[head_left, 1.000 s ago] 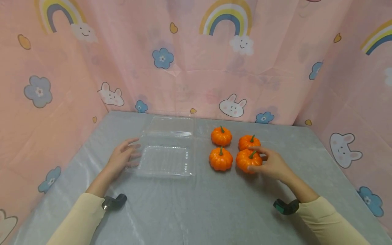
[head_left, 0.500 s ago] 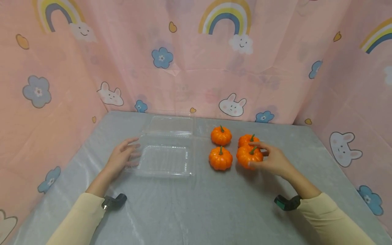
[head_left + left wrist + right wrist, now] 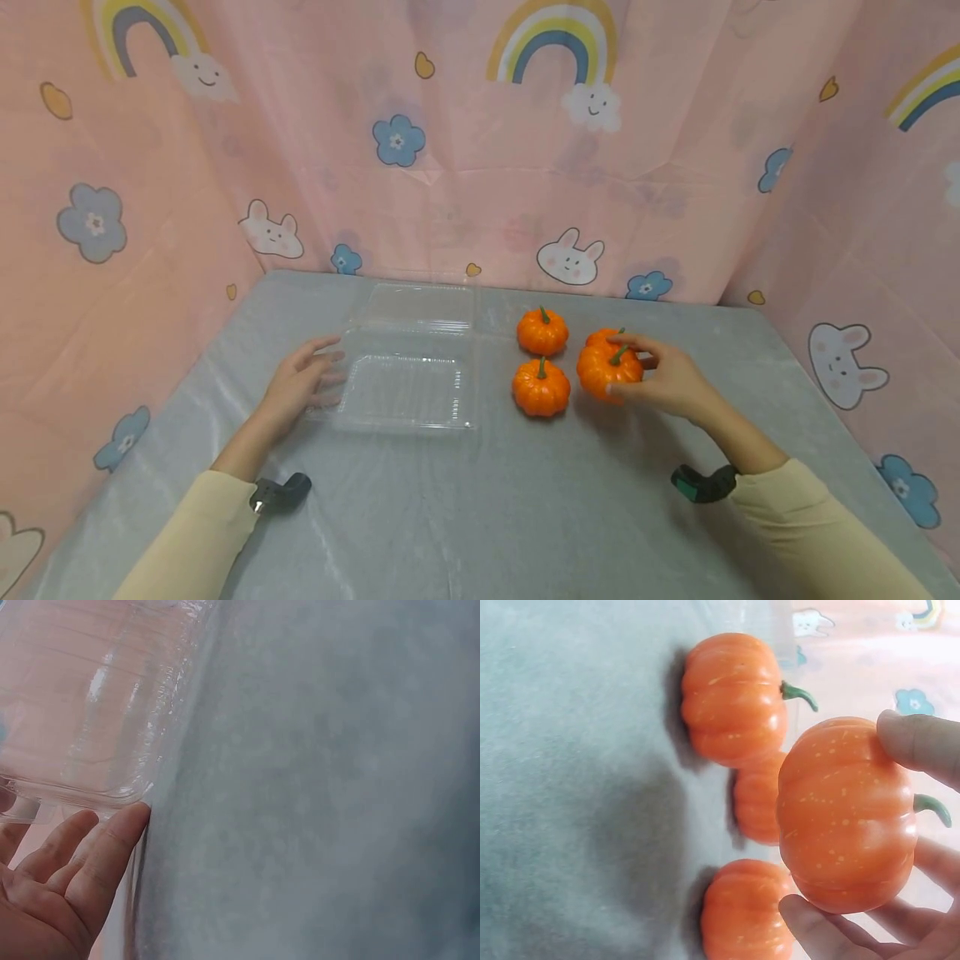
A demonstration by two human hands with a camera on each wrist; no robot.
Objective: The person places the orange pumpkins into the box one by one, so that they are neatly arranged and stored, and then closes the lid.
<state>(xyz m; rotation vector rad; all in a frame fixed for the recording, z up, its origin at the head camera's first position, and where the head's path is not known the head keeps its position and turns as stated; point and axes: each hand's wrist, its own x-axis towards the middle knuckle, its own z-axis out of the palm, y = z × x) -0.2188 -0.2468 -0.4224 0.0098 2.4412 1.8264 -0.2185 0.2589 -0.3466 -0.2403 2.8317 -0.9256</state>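
Note:
My right hand [image 3: 667, 387] grips a small orange toy pumpkin [image 3: 847, 817] by its sides, thumb on one side and fingers on the other. In the right wrist view it hangs clear of the grey cloth, green stem showing. Two more pumpkins stand to its left in the head view, a front one [image 3: 541, 388] and a back one [image 3: 542, 333]. A further pumpkin [image 3: 602, 337] is partly hidden behind the held one. My left hand [image 3: 298, 382] has its fingers extended, the tips touching the left edge of a clear plastic clamshell box [image 3: 90, 690], whose lid [image 3: 422, 308] is folded back.
Grey cloth [image 3: 480, 517] covers the table. A pink curtain printed with rainbows, rabbits and flowers [image 3: 465, 200] closes off the back and both sides. Dark wrist cameras sit at the left cuff [image 3: 281, 493] and the right cuff [image 3: 703, 483].
My right hand has raised the pumpkin off the cloth, and it now hides more of the pumpkin behind. The left hand and the clamshell box stay where they were.

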